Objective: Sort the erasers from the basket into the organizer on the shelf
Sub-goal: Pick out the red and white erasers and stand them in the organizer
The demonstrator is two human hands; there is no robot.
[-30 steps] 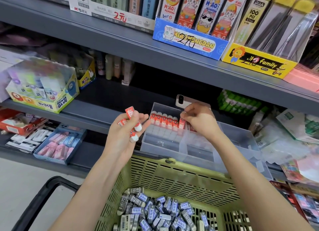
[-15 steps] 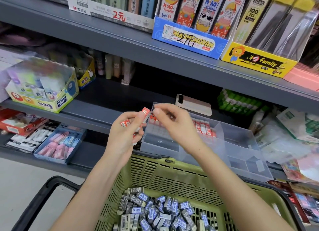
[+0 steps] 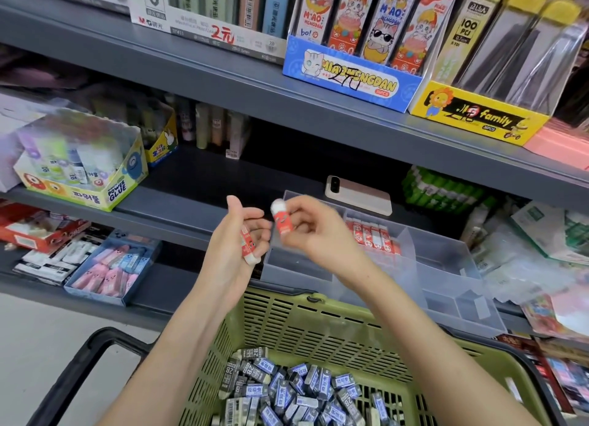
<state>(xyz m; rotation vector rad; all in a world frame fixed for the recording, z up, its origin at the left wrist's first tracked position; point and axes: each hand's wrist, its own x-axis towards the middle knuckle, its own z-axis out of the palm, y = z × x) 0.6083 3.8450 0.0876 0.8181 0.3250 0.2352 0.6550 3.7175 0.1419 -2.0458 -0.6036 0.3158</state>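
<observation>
My right hand (image 3: 314,231) pinches one red-and-white eraser (image 3: 282,218) upright, just left of the clear plastic organizer (image 3: 443,263) on the shelf. My left hand (image 3: 234,244) is curled around another red eraser (image 3: 248,245). A row of red erasers (image 3: 373,236) stands in a back compartment of the organizer. Below, the green basket (image 3: 306,327) holds several dark grey and blue erasers (image 3: 293,390).
A phone (image 3: 358,196) lies on the shelf behind the organizer. A glue box (image 3: 83,167) sits at the left, a blue tray of pink erasers (image 3: 111,271) on the lower shelf. Packets crowd the right. The basket's black handle (image 3: 79,371) hangs at the lower left.
My right hand left the organizer's eraser row, came over to my left hand and took one red eraser from it. It now holds that eraser slightly to the right.
</observation>
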